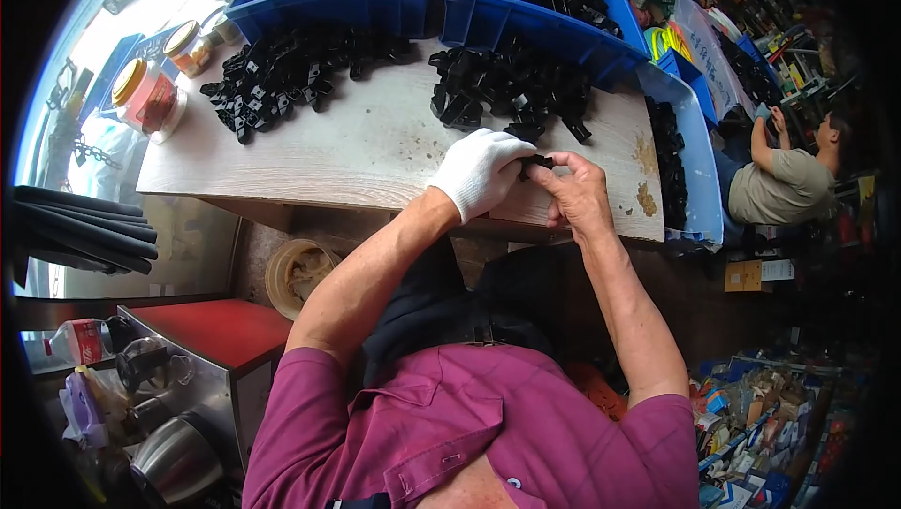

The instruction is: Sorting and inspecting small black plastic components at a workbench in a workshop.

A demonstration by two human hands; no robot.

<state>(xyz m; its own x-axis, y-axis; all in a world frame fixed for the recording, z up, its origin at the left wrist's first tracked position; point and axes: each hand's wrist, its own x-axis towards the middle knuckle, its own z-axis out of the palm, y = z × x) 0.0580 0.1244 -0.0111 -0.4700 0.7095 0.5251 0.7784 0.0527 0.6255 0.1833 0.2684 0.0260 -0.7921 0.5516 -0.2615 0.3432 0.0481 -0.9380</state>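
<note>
My left hand (481, 173), in a white glove, and my bare right hand (580, 192) meet above the front part of a pale wooden table (375, 157). Between their fingertips is a small black plastic part (535, 162), partly covered by the fingers; both hands are closed on it. Just beyond them lies a pile of similar black parts (507, 87). A second pile of black parts (282, 77) spreads over the left side of the table.
Two blue bins (343, 7) full of black parts line the table's far edge. A light blue bin (694, 162) stands at its right end. Lidded jars (150, 101) sit at the left. Below is a round tub (298, 274). A person (784, 171) sits at the far right.
</note>
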